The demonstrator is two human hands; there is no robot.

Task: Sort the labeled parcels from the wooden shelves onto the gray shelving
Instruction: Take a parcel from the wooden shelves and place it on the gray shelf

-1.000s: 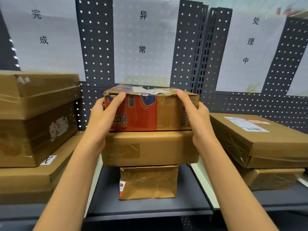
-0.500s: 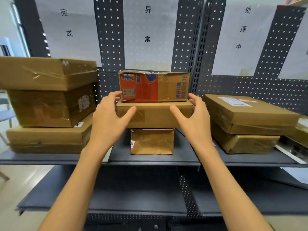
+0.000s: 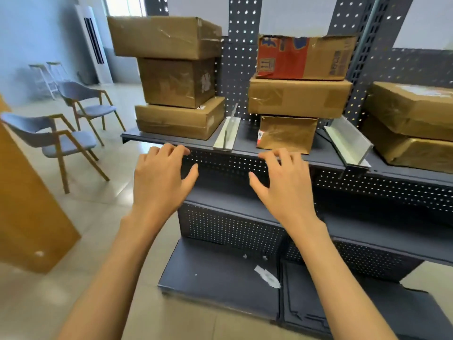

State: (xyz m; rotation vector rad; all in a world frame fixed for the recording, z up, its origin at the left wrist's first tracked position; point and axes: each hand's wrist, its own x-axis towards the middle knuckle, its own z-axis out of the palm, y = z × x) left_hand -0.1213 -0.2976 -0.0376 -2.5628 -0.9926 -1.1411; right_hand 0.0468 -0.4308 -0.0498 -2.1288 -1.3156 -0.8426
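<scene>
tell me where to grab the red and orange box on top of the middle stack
Probably take the red and orange box by its two short ends, one hand on each, coming from the front. It lies flat and wide on the brown box, long face toward you, too wide for one hand.

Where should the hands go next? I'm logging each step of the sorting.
Probably away toward the wooden shelves for another parcel: both the left hand and right hand are empty, and the red-printed box already sits atop the middle stack.
</scene>
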